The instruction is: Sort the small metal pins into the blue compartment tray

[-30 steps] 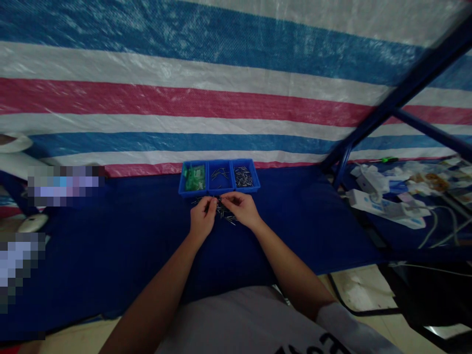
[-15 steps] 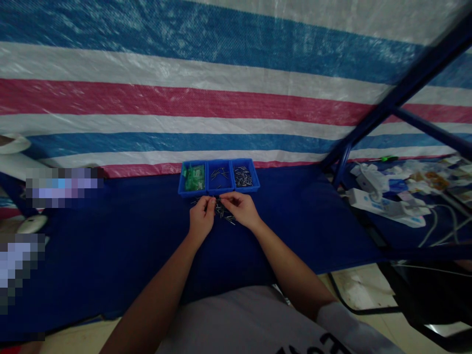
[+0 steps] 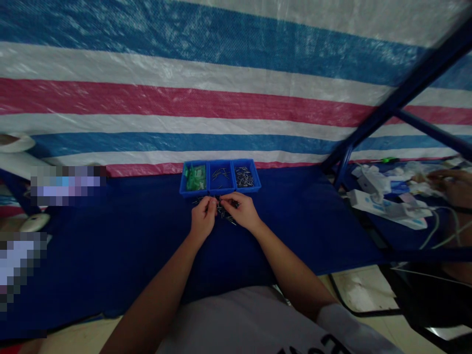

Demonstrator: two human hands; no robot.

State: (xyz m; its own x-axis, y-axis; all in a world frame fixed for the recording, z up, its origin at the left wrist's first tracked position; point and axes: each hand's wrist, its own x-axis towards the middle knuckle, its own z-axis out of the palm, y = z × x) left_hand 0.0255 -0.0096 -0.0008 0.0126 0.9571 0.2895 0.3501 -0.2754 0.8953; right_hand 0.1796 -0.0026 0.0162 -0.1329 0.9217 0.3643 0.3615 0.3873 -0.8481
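My left hand (image 3: 202, 216) and my right hand (image 3: 241, 209) meet just in front of the joined blue bins, fingertips nearly touching. Both are closed in a pinch, but what sits between the fingertips is too small to make out. Under and around them lies a loose pile of small thin metal pins (image 3: 222, 213) on the dark blue table surface (image 3: 302, 221). The left bin (image 3: 188, 192) holds green packets (image 3: 196, 178). A few pins lie in the middle bin (image 3: 221, 188), and many fill the right bin (image 3: 248, 189).
A striped plastic sheet (image 3: 221, 103) hangs behind the table. On the right stand a blue metal frame (image 3: 368, 118), a white power strip (image 3: 387, 209) with cables and clutter, and another person's hand (image 3: 452, 179). Pale objects, partly pixelated, lie at the left.
My hands stay over the pins and have barely shifted; the fingertips have drawn slightly closer. Another person's hand and arm have come into view at the right edge.
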